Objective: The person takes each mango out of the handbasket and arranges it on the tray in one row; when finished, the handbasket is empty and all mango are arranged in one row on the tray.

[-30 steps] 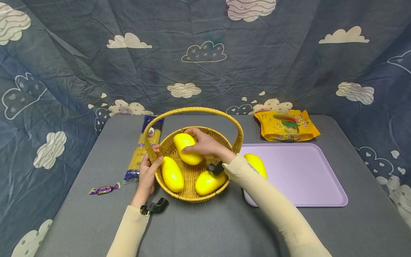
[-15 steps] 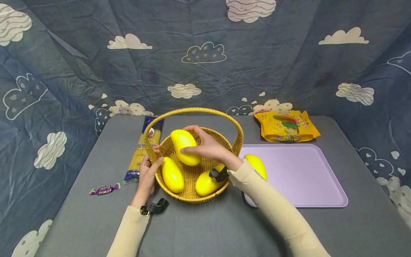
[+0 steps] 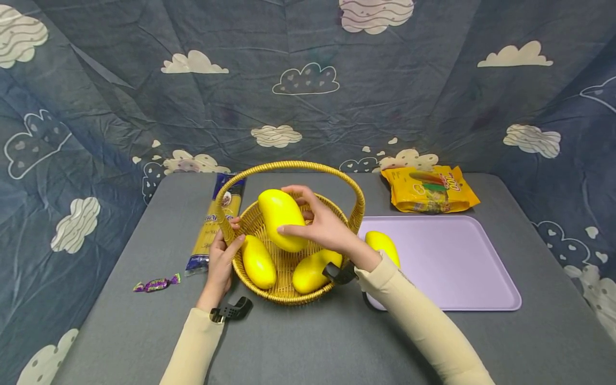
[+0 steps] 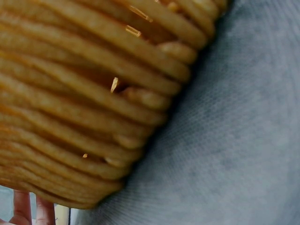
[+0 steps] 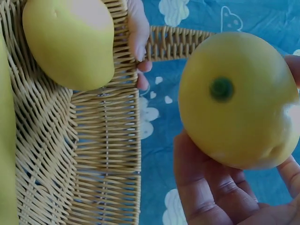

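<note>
My right hand grips a yellow mango by its side, above the wicker basket. In the right wrist view the held mango shows its green stem end, with fingers curled under it. The left hand holds the basket's left rim near the foot of the handle, thumb inside and fingers outside. Two more mangoes lie in the basket, a left mango and a right mango. The left wrist view is mostly filled by the basket's woven wall.
A lilac tray stands to the right, with another mango on its left side. Behind it lies a yellow snack bag. A pasta packet lies left of the basket, and a purple wrapped candy farther left.
The right hand has lifted the mango from inside the basket and drawn it slightly to the right. The left hand and the basket have stayed in place.
</note>
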A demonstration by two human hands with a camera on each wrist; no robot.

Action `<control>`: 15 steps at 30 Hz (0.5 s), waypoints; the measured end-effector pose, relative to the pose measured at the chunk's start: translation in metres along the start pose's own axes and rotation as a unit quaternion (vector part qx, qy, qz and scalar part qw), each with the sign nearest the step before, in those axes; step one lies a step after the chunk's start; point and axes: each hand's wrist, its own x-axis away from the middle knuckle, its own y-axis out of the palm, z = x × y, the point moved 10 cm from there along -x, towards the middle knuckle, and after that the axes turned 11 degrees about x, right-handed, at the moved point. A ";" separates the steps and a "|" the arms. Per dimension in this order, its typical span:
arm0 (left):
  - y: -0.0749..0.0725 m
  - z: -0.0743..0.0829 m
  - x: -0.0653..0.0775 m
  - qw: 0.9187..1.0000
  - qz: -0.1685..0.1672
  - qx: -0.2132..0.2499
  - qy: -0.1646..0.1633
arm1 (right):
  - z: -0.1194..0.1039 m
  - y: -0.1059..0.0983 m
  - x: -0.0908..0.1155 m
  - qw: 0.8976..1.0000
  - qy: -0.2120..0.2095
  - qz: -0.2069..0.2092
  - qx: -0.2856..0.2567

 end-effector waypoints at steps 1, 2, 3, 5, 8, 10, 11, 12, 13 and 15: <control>0.000 0.000 0.000 1.000 -0.001 0.000 0.001 | -0.002 0.000 0.003 1.000 -0.004 0.000 -0.009; 0.000 0.000 0.000 1.000 -0.001 0.001 0.002 | -0.003 -0.001 0.005 1.000 -0.008 0.000 -0.017; 0.001 0.000 0.000 1.000 -0.002 0.001 0.002 | -0.005 -0.001 0.008 1.000 -0.011 -0.001 -0.026; 0.001 0.000 -0.001 1.000 -0.003 0.004 0.002 | -0.010 -0.002 0.014 0.999 -0.018 0.001 -0.037; 0.000 0.000 -0.001 1.000 0.002 0.007 0.002 | -0.026 -0.006 0.026 0.999 -0.033 0.011 -0.041; -0.001 0.000 -0.001 1.000 0.003 0.008 0.003 | -0.037 -0.009 0.035 0.998 -0.049 0.022 -0.039; -0.001 0.000 -0.001 1.000 0.003 0.008 0.003 | -0.043 -0.010 0.039 0.997 -0.060 0.029 -0.036; -0.001 0.000 -0.001 1.000 0.003 0.008 0.003 | -0.048 -0.012 0.043 0.996 -0.070 0.036 -0.032; 0.000 0.000 -0.001 1.000 0.003 0.008 0.002 | -0.049 -0.013 0.046 0.995 -0.080 0.041 -0.033; 0.000 0.000 0.000 1.000 0.003 0.007 0.002 | -0.051 -0.015 0.053 0.993 -0.097 0.050 -0.036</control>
